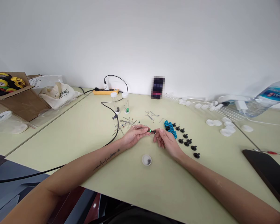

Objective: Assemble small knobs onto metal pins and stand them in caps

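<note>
My left hand point(134, 136) pinches a small black-stemmed piece with a green part point(150, 131) on it. A thin metal rod seems to run back from it over the fingers. My right hand point(168, 142) is closed at the piece's black disc end point(154, 132), thumb and forefinger touching it. Below the hands sits a small white cap point(144, 164) holding tiny metal bits. Right of my right hand lie blue knobby pieces point(170, 125) and several black disc-based stems point(185, 136). Thin pins with coloured heads point(124, 123) are scattered beyond my left hand.
Two clear lidded tubes point(125, 101) stand near an orange power strip point(100, 91); a black cable point(116, 124) crosses the table. Bent metal keys point(150, 116), white discs point(226, 132), a water bottle point(272, 96) and a dark phone-like slab point(268, 174) lie around. A cardboard box point(23, 102) stands left.
</note>
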The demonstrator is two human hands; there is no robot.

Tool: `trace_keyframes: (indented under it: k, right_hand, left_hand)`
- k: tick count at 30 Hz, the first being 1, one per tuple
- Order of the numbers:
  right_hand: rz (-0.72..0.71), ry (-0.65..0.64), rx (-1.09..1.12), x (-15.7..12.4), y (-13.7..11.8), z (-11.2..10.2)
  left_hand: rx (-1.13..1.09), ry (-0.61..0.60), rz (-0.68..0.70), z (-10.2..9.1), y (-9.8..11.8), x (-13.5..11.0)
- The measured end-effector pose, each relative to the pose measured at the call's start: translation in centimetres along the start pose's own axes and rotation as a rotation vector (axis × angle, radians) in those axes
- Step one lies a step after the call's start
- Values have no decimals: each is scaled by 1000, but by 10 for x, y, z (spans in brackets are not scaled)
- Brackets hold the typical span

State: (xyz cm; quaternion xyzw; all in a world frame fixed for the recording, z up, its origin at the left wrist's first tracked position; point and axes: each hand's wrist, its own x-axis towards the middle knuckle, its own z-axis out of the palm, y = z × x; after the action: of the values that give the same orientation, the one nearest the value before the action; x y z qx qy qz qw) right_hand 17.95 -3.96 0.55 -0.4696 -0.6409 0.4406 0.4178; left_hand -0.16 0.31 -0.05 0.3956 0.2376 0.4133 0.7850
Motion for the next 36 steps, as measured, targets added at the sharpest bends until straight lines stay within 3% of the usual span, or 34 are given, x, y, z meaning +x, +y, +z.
trace_keyframes:
  k: [13,36]
  right_hand:
    - [-12,-26,-110,-1,-5,-1]
    - [-11,-22,-134,0,-8,0]
  left_hand:
    - [58,-43,-7,1,0,-2]
    - [11,20,-1,3,0,-3]
